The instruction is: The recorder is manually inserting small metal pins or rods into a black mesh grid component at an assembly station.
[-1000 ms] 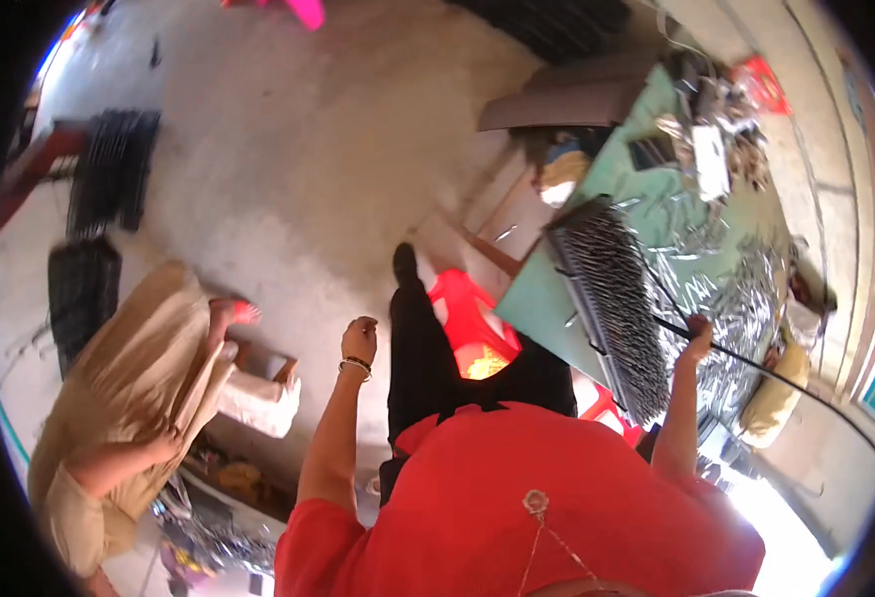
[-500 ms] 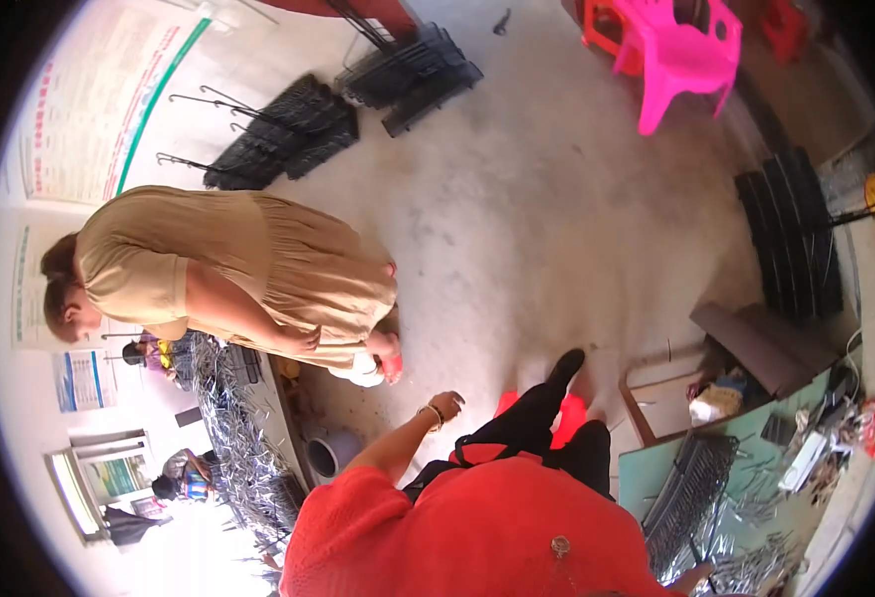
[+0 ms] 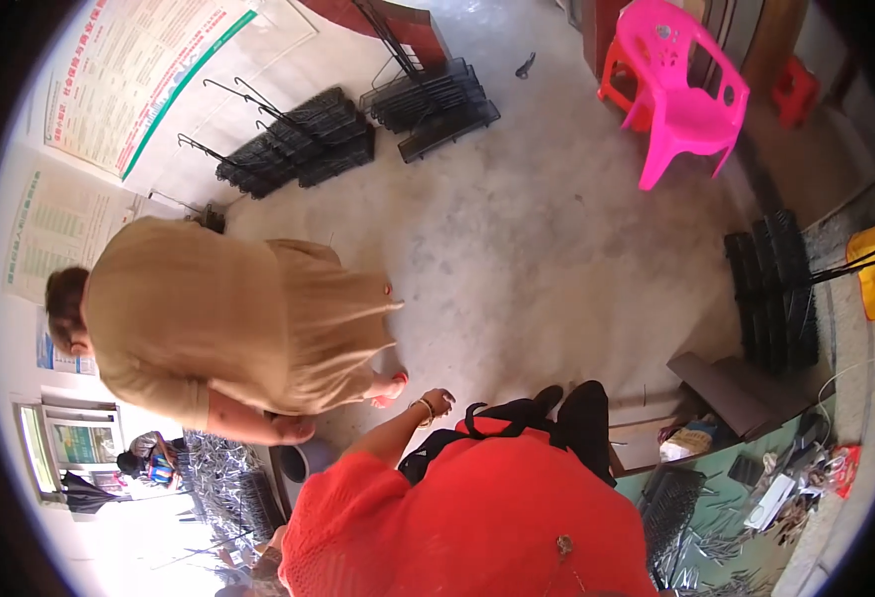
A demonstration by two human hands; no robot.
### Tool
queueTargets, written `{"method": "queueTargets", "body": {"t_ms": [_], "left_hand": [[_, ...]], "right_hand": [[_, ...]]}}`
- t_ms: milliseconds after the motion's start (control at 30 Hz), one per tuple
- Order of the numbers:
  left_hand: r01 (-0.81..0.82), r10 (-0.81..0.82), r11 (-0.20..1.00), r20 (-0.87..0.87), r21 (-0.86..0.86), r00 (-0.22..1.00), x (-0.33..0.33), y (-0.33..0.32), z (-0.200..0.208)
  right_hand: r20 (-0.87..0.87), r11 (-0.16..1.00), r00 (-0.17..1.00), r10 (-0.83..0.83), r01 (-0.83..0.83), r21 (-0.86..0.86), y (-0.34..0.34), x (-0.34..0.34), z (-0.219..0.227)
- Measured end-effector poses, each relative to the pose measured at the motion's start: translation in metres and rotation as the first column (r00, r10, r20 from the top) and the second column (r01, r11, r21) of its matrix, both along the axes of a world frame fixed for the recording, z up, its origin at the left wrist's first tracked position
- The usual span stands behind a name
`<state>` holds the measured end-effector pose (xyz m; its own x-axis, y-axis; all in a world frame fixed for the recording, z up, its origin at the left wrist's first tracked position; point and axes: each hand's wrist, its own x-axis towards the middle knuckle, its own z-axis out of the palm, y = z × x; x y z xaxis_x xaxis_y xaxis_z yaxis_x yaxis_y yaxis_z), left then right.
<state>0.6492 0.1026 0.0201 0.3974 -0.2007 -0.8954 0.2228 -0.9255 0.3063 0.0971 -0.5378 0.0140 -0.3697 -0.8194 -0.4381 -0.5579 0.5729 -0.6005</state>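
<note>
My left hand [image 3: 439,401] hangs out in front of my red top, a bracelet [image 3: 426,412] round its wrist. Its fingers are loosely bent, and I see nothing held in them. Below it is bare concrete floor [image 3: 577,259]. My right hand does not show; my body and the lower edge cut it off. To my right, the green-topped table [image 3: 731,532] carries a dark wire rack [image 3: 672,505] and scattered thin metal pieces [image 3: 721,545].
A person in a tan dress [image 3: 194,313] stands at left, beside a round bin [image 3: 303,461]. Past them, metal pieces cover a bench [image 3: 220,478]. Stacked black racks [image 3: 303,144] stand by the wall, more racks [image 3: 771,289] at right. A pink chair [image 3: 684,109] is far right.
My view has shifted, so the racks and chair sit lower in the picture. The person in tan has turned their back more toward me. My right hand has left the view.
</note>
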Motion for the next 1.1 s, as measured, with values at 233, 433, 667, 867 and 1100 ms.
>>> {"method": "queueTargets", "body": {"t_ms": [233,433,667,867,1100], "left_hand": [[-0.038,0.041,0.998,0.062,-0.06,0.997,0.009,-0.118,0.037],[0.13,-0.133,0.987,-0.025,-0.094,0.991,-0.001,-0.192,0.047],[-0.054,0.058,0.989,0.024,-0.136,0.998,-0.008,-0.222,0.055],[0.441,-0.437,0.897,0.08,-0.031,0.896,0.003,-0.205,0.024],[0.592,-0.567,0.758,0.172,-0.273,0.806,0.094,-0.273,-0.019]], "right_hand": [[0.123,0.999,0.992,-0.038,0.036,0.021,-0.107,0.024,0.011],[0.252,0.993,0.961,-0.115,0.106,0.051,-0.166,0.061,0.005],[0.332,0.977,0.921,-0.202,0.165,0.136,-0.185,0.071,-0.024],[0.346,0.951,0.891,-0.292,0.232,0.206,-0.179,0.087,-0.018],[0.289,0.712,0.66,-0.694,0.688,0.141,-0.065,-0.078,0.042]]}}
